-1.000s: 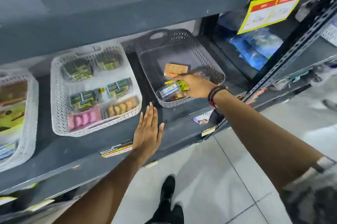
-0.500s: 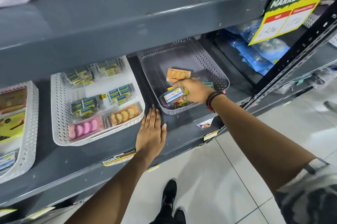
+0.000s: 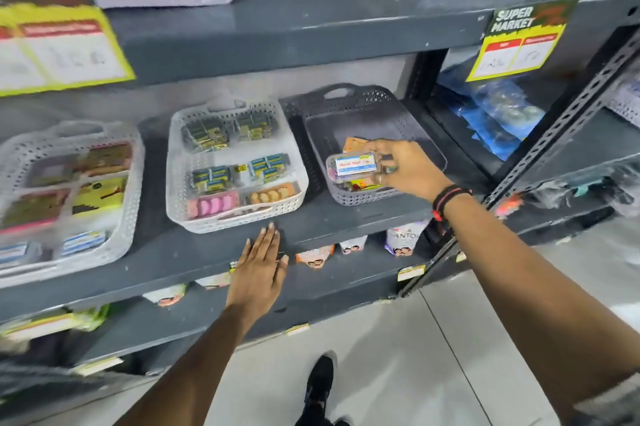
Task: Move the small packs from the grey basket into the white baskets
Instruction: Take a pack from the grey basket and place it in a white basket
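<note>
The grey basket [image 3: 360, 103] stands on the dark shelf, right of two white baskets. My right hand [image 3: 407, 167] is shut on a small clear pack with a white and blue label [image 3: 353, 165], held just above the grey basket's front left part. An orange pack [image 3: 353, 144] and a few colourful packs [image 3: 360, 187] lie inside the basket. The middle white basket [image 3: 194, 223] holds several rows of small packs. The left white basket [image 3: 131, 162] holds more packs. My left hand [image 3: 259, 269] rests flat and open on the shelf's front edge.
The grey shelf [image 3: 346, 224] has an upper shelf [image 3: 311, 27] close overhead with yellow price signs [image 3: 519, 44]. A metal upright [image 3: 571, 113] stands at the right. Pouches [image 3: 403, 242] hang on the shelf below. My black shoe [image 3: 318, 387] is on the tiled floor.
My right hand has lifted the clear labelled pack up out of the grey basket. The camera view has risen and pulled back. My left hand stays flat on the shelf edge.
</note>
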Motion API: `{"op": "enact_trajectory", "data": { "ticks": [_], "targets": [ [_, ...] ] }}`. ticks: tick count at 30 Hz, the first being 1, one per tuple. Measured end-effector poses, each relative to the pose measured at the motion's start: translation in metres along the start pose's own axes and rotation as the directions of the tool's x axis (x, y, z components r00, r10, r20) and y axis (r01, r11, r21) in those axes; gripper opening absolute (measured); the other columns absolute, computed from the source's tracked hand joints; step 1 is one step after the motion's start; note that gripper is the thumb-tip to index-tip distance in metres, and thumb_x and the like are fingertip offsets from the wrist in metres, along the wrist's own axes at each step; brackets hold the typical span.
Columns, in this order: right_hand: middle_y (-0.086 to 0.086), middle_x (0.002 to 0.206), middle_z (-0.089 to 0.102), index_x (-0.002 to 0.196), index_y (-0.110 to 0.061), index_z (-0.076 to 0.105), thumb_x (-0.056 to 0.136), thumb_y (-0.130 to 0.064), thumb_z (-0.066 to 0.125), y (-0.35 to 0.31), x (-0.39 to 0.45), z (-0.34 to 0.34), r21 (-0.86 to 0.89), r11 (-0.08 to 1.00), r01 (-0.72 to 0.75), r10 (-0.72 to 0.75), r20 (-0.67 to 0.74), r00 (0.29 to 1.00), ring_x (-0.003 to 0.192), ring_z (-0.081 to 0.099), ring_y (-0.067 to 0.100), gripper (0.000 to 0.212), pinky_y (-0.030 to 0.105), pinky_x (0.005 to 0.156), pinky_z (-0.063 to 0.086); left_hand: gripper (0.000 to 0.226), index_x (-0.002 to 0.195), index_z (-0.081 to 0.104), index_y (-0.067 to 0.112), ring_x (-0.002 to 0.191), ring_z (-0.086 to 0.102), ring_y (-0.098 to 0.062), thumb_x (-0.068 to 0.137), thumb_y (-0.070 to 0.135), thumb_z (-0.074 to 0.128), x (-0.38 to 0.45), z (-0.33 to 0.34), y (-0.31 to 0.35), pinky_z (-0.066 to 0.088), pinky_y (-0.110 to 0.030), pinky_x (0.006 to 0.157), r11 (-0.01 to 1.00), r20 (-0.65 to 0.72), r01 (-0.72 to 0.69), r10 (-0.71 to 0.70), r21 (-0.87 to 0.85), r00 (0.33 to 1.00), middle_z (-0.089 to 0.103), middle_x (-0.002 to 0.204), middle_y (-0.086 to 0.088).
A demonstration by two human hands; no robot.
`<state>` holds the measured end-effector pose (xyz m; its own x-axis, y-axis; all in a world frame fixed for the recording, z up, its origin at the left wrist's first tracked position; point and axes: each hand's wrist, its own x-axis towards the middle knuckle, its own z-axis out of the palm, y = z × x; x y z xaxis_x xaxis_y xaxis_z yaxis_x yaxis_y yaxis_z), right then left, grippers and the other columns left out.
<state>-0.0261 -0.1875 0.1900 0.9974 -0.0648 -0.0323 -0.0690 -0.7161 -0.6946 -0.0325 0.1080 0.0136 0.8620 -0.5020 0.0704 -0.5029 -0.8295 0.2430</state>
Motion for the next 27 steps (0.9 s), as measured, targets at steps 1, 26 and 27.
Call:
{"op": "enact_trajectory", "data": {
  "ticks": [1,26,27],
  "targets": [
    [0.004,0.12,0.061,0.125,-0.007,0.057,0.071,0.009,0.072,-0.006,-0.002,0.003,-0.001,1.0,0.018,-0.018,-0.005,1.0,0.103,0.058,0.011,0.058,-0.004,0.075,0.043,0.063,0.145,0.035,0.004,0.143,0.029,-0.024,0.094,0.039,0.021,-0.008,-0.002,-0.007,0.018,-0.04,0.117,1.0,-0.004,0.022,-0.022,0.002,1.0,0.027,0.155,-0.007],
    [0.007,0.117,0.07,0.119,-0.014,0.062,0.067,-0.016,0.082,-0.252,0.09,0.309,-0.077,0.968,0.239,-0.216,0.234,0.948,0.108,0.065,0.021,0.057,0.035,0.095,0.052,0.059,0.143,0.036,0.0,0.141,0.033,-0.027,0.094,0.031,0.043,-0.164,-0.067,-0.265,0.016,-0.041,0.113,0.952,-0.059,0.269,-0.263,0.148,0.963,0.03,0.154,-0.014],
    [0.007,0.119,0.07,0.12,-0.015,0.062,0.067,-0.019,0.082,-0.255,0.093,0.318,-0.108,0.964,0.243,-0.209,0.257,0.944,0.11,0.064,0.022,0.057,0.034,0.095,0.052,0.059,0.143,0.035,0.0,0.141,0.032,-0.027,0.095,0.033,0.04,-0.164,-0.066,-0.266,0.016,-0.041,0.112,0.954,-0.064,0.263,-0.256,0.146,0.964,0.03,0.154,-0.014]
  ]
}}
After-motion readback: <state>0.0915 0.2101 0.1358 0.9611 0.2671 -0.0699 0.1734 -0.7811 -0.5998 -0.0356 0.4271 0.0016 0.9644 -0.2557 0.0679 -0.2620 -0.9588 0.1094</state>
